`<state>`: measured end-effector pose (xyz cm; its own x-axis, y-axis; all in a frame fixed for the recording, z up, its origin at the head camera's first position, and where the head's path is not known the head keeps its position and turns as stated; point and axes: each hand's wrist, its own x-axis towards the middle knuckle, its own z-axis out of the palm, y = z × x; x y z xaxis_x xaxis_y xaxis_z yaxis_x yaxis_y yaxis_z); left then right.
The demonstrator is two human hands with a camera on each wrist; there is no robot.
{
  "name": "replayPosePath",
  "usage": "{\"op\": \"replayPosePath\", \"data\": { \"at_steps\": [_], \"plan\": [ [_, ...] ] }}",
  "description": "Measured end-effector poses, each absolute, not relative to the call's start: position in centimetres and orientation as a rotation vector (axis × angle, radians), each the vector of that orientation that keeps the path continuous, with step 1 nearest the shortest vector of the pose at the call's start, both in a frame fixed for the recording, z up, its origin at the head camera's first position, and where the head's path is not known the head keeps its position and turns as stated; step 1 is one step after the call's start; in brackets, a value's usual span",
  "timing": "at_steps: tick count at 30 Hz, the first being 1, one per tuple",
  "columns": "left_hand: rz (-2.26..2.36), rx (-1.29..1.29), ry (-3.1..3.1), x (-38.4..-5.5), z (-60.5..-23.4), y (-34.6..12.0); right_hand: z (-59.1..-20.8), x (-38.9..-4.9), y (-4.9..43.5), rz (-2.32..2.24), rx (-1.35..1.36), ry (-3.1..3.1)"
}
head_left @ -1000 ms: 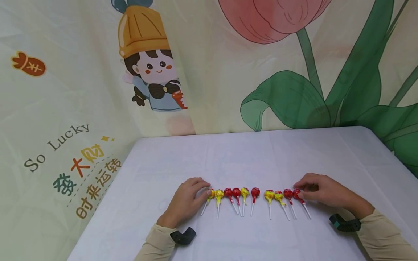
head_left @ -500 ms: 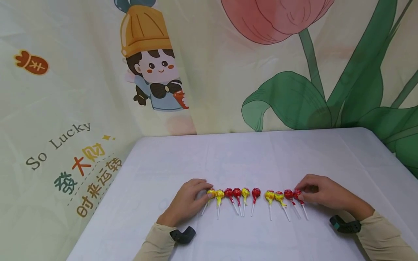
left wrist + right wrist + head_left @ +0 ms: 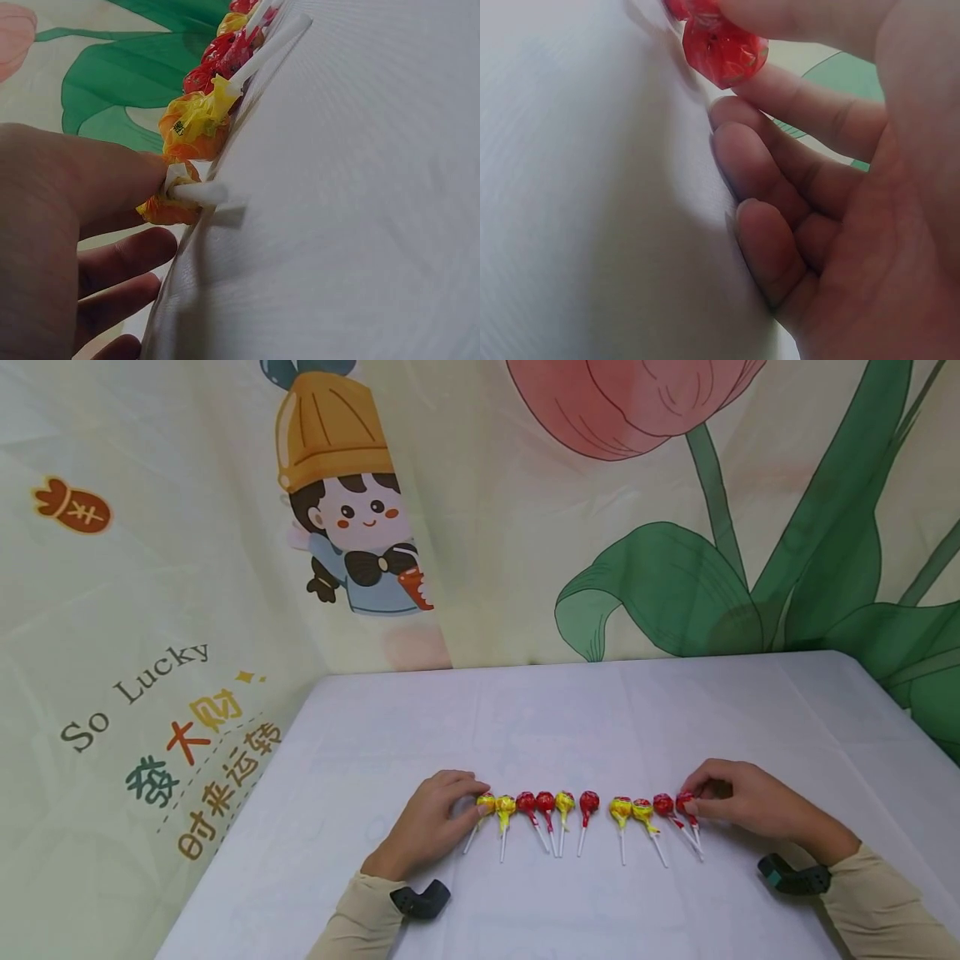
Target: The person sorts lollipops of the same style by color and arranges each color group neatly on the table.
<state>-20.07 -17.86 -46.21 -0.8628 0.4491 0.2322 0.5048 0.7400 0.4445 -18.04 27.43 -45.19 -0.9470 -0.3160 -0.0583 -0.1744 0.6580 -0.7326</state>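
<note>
Several lollipops in red and yellow wrappers lie in a row on the white table, white sticks toward me. At the row's left end my left hand [image 3: 427, 818] pinches a yellow lollipop [image 3: 169, 206] between thumb and index finger. A second yellow lollipop [image 3: 506, 810] lies close beside it. My right hand [image 3: 750, 802] holds the red lollipop [image 3: 726, 52] at the right end by its wrapped head, the other fingers loosely bent below. Its stick meets that of the neighbouring red lollipop [image 3: 663, 804], which slants to the right.
Between the hands, a lone red lollipop [image 3: 588, 803] lies with gaps on both sides. The white tabletop [image 3: 480, 727] reaches back to a printed cloth backdrop [image 3: 495, 543] with a tulip and a cartoon figure. Black wrist devices [image 3: 422, 900] sit at both sleeves.
The sticks of the two rightmost red lollipops have swung toward each other and now come together at their ends. The left hand stays nearly still on its yellow lollipop.
</note>
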Motion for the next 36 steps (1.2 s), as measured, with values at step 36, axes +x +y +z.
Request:
{"op": "replayPosePath", "data": {
  "at_steps": [36],
  "plan": [
    [-0.792, -0.772, -2.835, -20.1, -46.1, -17.8, -44.5, -18.1, 28.5, -1.112, -0.557, 2.612]
  ]
}}
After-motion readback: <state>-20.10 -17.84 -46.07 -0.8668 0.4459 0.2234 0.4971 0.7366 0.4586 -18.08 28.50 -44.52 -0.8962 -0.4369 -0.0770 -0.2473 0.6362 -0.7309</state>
